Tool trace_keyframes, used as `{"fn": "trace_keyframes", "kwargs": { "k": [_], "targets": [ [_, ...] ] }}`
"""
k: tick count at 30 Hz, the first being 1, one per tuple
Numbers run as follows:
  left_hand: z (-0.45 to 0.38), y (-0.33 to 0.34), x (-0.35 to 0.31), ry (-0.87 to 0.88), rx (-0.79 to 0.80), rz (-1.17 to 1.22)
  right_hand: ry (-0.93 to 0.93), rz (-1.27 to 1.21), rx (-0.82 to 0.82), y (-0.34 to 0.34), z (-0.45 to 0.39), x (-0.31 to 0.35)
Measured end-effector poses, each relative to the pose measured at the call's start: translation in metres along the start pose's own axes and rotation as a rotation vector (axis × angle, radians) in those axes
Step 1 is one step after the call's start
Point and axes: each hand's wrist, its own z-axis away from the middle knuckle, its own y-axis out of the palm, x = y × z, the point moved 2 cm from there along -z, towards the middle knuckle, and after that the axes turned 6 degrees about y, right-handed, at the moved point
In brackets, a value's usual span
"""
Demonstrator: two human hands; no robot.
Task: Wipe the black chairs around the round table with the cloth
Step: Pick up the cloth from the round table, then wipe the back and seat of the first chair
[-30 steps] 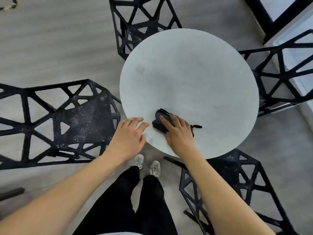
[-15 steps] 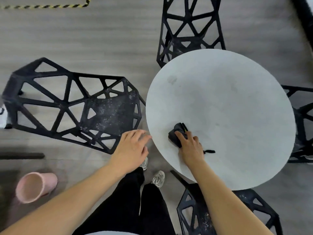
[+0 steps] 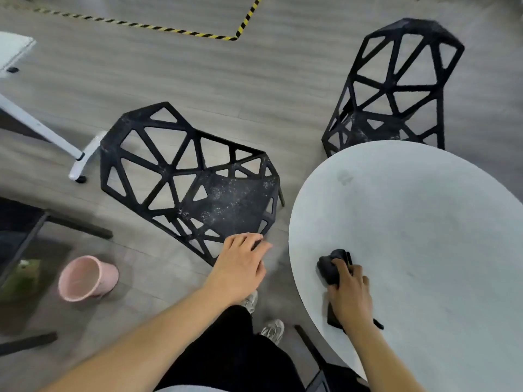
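right hand grips the dark cloth, bunched on the round table near its left edge. left hand has fingers extended at the front edge of the near black chair (seat speckled with white dust); looks like contact, hard to tell. bare floor gap between that chair and the table rim. second chair is tucked at the table's far edge. pink bucket stands on the floor to the left.

Left hand extended, fingers relaxed; right hand curled, gripping.
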Motion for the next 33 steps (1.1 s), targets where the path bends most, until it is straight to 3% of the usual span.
{"fn": "trace_keyframes", "kwargs": {
  "k": [5, 15, 25, 33],
  "targets": [
    [0.007, -0.005, 0.023, -0.119, -0.018, 0.006, -0.199, -0.110, -0.078, -0.016, -0.016, 0.050],
    [0.036, -0.041, 0.124, -0.398, -0.111, 0.064, -0.572, -0.200, -0.111, -0.047, -0.041, 0.230],
    [0.039, -0.006, 0.228, -0.651, -0.161, 0.130, -0.673, -0.038, -0.119, -0.014, -0.102, 0.339],
    [0.014, 0.079, 0.272, -0.941, -0.026, 0.274, -0.711, 0.211, -0.048, 0.038, -0.231, 0.396]
  ]
}}
